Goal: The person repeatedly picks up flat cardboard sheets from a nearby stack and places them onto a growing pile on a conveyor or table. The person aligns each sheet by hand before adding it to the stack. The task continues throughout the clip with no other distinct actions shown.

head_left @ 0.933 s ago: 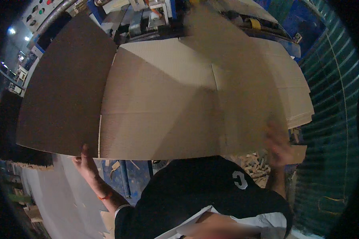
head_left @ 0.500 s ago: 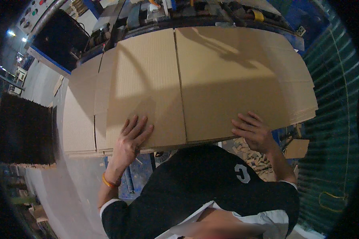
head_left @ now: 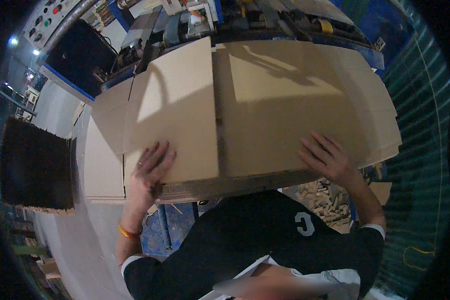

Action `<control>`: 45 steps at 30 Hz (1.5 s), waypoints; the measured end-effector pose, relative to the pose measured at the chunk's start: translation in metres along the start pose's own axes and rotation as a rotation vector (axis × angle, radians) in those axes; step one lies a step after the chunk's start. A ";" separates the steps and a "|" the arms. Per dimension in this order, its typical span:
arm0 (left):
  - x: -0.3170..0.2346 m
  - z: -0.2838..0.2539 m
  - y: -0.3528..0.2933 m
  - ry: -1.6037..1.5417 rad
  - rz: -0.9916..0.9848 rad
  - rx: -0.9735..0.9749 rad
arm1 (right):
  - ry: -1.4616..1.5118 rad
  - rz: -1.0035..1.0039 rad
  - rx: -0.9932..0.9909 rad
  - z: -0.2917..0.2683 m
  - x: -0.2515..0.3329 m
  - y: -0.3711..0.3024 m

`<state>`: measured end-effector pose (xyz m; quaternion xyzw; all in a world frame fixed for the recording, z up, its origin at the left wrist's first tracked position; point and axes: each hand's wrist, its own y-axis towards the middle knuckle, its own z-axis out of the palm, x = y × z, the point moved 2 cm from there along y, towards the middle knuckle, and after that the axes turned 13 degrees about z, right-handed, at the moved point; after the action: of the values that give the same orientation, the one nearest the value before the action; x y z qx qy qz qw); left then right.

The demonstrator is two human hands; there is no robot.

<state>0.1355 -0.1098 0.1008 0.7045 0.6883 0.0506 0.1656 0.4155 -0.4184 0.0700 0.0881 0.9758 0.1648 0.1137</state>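
Across the machine's near side lies a stack of flat brown cardboard sheets. On top, a left cardboard panel [head_left: 182,120] and a right cardboard panel [head_left: 285,115] are separated by a dark gap. The left panel's inner edge appears raised above the layer beneath. My left hand [head_left: 151,167] rests on the near left part of the left panel, fingers spread and stretched out; its thumb is hard to make out. On the right panel's near right part lies my right hand [head_left: 330,157], fingers apart and flat, thumb hidden.
A blue-framed machine [head_left: 265,25] with belts and rollers stands beyond the sheets. A control panel [head_left: 47,20] with buttons is at far left, above a dark brown stack [head_left: 35,165]. Cardboard scraps [head_left: 327,202] lie below right, beside a green corrugated wall [head_left: 415,165].
My left hand has shifted left and my right hand slightly right. The gap between the top panels has widened, and the left panel's inner edge has come up and moved left.
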 end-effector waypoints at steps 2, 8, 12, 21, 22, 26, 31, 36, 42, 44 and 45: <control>0.017 0.000 0.001 -0.003 -0.007 -0.060 | -0.029 -0.028 -0.008 0.008 -0.005 0.017; 0.075 0.020 0.031 0.011 0.014 -0.091 | 0.038 -0.041 -0.034 0.058 -0.026 0.088; 0.110 0.036 0.061 0.004 0.049 -0.126 | 0.055 -0.038 -0.034 0.081 -0.055 0.121; 0.185 0.065 0.144 0.298 -0.027 -0.208 | 0.066 0.309 -0.004 0.131 -0.101 0.195; 0.187 0.064 0.147 0.409 -0.123 -0.153 | -0.001 0.418 0.049 0.127 -0.102 0.198; 0.156 0.048 0.103 0.403 -0.113 -0.307 | 0.125 0.329 0.125 0.070 -0.086 0.143; 0.107 0.021 -0.046 0.377 -0.730 -0.708 | 0.731 0.951 0.002 -0.002 -0.110 -0.010; 0.070 0.049 -0.129 0.391 -1.269 -0.786 | 0.709 1.548 -0.407 0.030 -0.144 -0.133; 0.073 0.047 -0.123 0.259 -1.292 -0.835 | 0.894 1.654 -0.588 0.069 -0.174 -0.169; 0.072 0.039 -0.119 0.213 -1.259 -0.910 | 0.906 1.657 -0.629 0.069 -0.171 -0.165; 0.072 0.035 -0.119 0.144 -1.285 -0.930 | 0.907 1.649 -0.644 0.069 -0.169 -0.159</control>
<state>0.0360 -0.0449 0.0204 0.0233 0.8773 0.2727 0.3943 0.5736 -0.5809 -0.0157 0.6324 0.4692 0.4673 -0.4019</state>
